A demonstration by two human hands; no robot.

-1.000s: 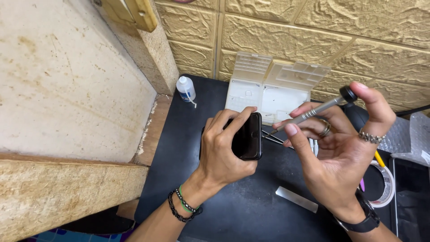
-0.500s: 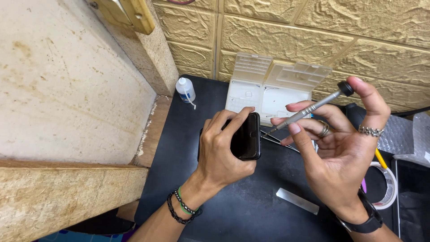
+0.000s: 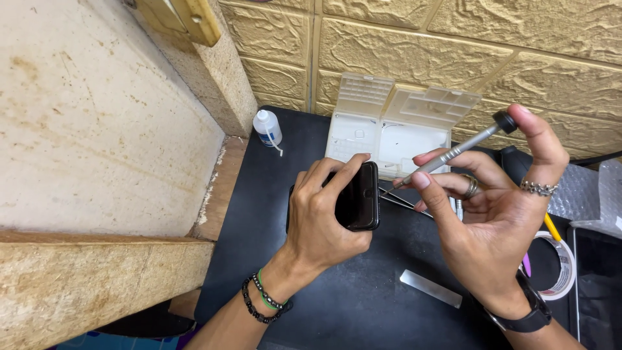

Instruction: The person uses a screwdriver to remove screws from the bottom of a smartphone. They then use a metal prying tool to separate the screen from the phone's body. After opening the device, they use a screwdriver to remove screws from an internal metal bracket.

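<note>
My left hand (image 3: 321, 220) grips a black smartphone (image 3: 358, 198) above the black work mat (image 3: 363, 304), fingers wrapped over its top edge. My right hand (image 3: 495, 214) holds a slim grey precision screwdriver (image 3: 453, 150). The index finger rests on its black cap, thumb and other fingers pinch the shaft. The screwdriver's tip points at the phone's right end. Beaded bracelets circle my left wrist, and rings and a black watch are on my right.
An open clear plastic parts box (image 3: 395, 126) stands at the back against the yellow brick-pattern wall. A small white bottle (image 3: 267, 128) sits at the mat's back left. Tweezers (image 3: 405, 202), a thin metal strip (image 3: 431, 288) and a tape roll (image 3: 562, 264) lie on the mat. A rough stone slab (image 3: 97, 129) borders the left.
The right hand has tilted the screwdriver slightly and brought its tip closer to the phone's end. The left hand and phone stay almost still.
</note>
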